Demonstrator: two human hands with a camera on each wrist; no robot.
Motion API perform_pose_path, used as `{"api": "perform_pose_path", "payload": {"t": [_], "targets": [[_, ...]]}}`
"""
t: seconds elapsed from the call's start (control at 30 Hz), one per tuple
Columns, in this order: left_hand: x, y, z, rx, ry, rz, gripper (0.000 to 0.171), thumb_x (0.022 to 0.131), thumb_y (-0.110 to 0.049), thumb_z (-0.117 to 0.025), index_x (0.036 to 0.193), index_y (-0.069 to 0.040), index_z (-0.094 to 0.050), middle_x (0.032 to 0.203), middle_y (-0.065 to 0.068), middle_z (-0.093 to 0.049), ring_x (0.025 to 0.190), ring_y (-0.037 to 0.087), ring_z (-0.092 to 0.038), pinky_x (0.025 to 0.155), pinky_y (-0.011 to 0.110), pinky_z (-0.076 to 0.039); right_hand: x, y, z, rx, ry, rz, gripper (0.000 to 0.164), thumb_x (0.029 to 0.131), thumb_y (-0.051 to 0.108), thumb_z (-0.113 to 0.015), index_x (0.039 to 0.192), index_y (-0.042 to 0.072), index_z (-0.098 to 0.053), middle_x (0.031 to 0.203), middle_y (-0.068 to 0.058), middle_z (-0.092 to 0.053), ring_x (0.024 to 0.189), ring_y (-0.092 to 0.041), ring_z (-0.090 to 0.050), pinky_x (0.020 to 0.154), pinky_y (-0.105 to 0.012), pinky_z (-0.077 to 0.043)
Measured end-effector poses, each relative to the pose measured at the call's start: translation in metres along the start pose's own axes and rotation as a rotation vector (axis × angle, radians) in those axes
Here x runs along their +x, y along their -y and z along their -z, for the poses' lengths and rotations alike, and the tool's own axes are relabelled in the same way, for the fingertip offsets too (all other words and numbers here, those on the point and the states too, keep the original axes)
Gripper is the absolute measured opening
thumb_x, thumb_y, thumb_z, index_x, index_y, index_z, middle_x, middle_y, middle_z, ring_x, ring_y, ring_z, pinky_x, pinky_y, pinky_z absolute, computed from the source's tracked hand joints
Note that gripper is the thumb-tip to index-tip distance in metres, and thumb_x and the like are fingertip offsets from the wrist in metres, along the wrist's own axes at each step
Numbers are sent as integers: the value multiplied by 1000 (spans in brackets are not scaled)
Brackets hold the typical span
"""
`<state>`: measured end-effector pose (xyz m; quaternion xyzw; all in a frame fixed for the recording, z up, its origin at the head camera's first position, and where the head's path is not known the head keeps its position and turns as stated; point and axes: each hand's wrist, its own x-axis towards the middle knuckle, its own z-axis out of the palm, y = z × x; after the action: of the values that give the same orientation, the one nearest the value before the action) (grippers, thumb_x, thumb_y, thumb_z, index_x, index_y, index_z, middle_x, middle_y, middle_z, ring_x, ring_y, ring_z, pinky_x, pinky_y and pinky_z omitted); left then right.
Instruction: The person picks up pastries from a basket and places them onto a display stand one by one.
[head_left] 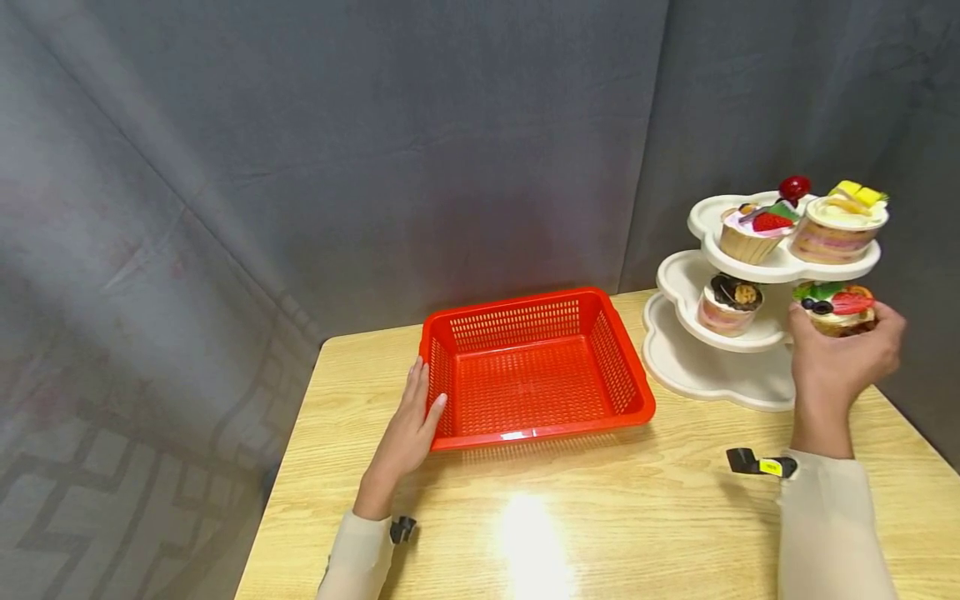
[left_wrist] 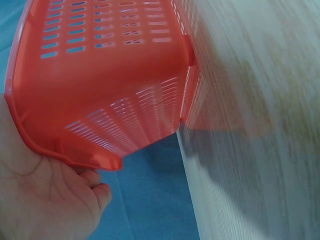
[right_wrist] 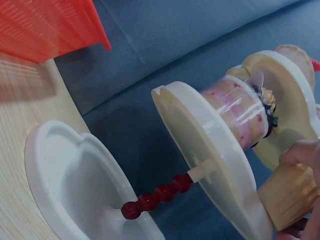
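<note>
My left hand [head_left: 407, 429] holds the left rim of a red plastic basket [head_left: 630, 358], with the thumb over the rim and the fingers along the outer wall. In the left wrist view the palm [left_wrist: 45, 195] lies against the rim. My right hand [head_left: 843, 358] grips a fruit-topped cupcake [head_left: 840, 312] at the middle tier of a white three-tier stand [head_left: 738, 400]. The right wrist view shows thumb and fingers around its tan wrapper [right_wrist: 287, 195], its base at the tier's edge. A chocolate-topped cake cup [head_left: 727, 307] stands left of it on that tier.
The top tier bears a strawberry cupcake [head_left: 753, 233], a cake cup with yellow fruit [head_left: 840, 225] and a red knob [head_left: 795, 188]. A beaded red post [right_wrist: 155, 196] joins the tiers. A grey curtain [head_left: 487, 167] hangs behind the wooden table [head_left: 465, 533].
</note>
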<state>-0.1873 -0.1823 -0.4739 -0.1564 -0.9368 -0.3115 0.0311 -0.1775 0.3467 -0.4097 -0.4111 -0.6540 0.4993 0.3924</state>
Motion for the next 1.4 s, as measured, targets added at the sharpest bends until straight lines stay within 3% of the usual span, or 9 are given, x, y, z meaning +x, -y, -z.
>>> {"api": "perform_pose_path", "payload": {"t": [0.2, 0.37, 0.67, 1.23, 1.4], "targets": [[0, -1, 0, 1, -3, 1, 73, 109, -48, -37, 163, -6, -14, 171, 7, -5, 156, 30, -8, 120, 55, -21, 6, 1, -5, 4, -2, -15, 69, 79, 28, -81, 140, 25, -49, 142, 9, -50, 131, -2, -43, 111, -15, -29], [0, -2, 1, -2, -3, 10, 69, 109, -39, -42, 163, -6, -14, 171, 4, -3, 156, 26, -5, 120, 54, -20, 9, 3, -9, 6, -5, -17, 68, 79, 28, -81, 140, 25, -50, 142, 9, -50, 132, -2, -41, 111, -14, -27], [0, -1, 1, -3, 4, 25, 68, 109, -37, -44, 163, -7, -14, 171, 4, -4, 157, 21, -3, 120, 54, -20, 9, 5, -16, 36, -3, -14, 66, 82, 27, -79, 140, 23, -49, 144, 8, -49, 133, -2, -41, 113, -16, -27], [2, -1, 1, 15, 11, 32, 71, 109, -44, -40, 163, -8, -14, 171, 3, -3, 156, 19, -3, 120, 53, -21, 20, -2, -22, 41, -24, -57, 65, 76, 29, -83, 136, 23, -56, 138, 10, -57, 129, -1, -45, 110, -13, -27], [3, -1, 1, 17, 15, 29, 72, 109, -49, -37, 164, -8, -13, 171, 1, -2, 157, 20, -3, 120, 52, -21, 20, -3, -22, -2, -12, -72, 67, 76, 35, -83, 137, 25, -57, 138, 11, -56, 129, -1, -42, 110, -17, -25]]}}
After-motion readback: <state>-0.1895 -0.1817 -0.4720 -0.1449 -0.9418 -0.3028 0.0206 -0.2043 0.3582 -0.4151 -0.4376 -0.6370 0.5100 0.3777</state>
